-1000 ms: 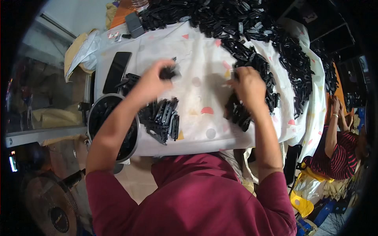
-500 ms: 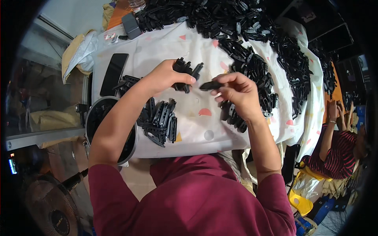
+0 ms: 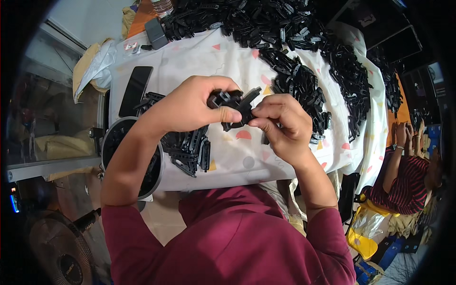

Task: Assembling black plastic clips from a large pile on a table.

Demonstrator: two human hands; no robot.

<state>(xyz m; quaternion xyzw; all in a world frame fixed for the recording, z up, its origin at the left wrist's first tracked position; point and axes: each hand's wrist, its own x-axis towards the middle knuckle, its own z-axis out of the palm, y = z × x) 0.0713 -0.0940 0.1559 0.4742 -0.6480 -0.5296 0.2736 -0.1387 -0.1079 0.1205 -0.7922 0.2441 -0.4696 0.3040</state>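
Observation:
My left hand (image 3: 199, 107) is wrapped round a small bunch of black plastic parts (image 3: 229, 99), with the thumb pressed along the front of them. Against the right side of that bunch, my right hand (image 3: 287, 126) pinches a black plastic part (image 3: 246, 114) between thumb and fingertips. Most of this part is hidden by the fingers and the bunch, and exactly how the pieces meet cannot be made out. A loose pile of long, slotted black parts (image 3: 192, 148) lies beside my left forearm. To the right of my right hand spreads a larger pile of similar pieces (image 3: 299, 83).
A big heap of black parts (image 3: 251, 21) covers the table's far side. A phone (image 3: 136, 90), grey box (image 3: 156, 33) and rimmed round bin (image 3: 163, 166) are at left. A fan (image 3: 61, 256) stands lower left. A co-worker in a striped top (image 3: 403, 180) sits at right.
My hands have come together: the right hand's part, held apart before, now meets the bunch in my left hand. The left hand has moved slightly nearer and turned.

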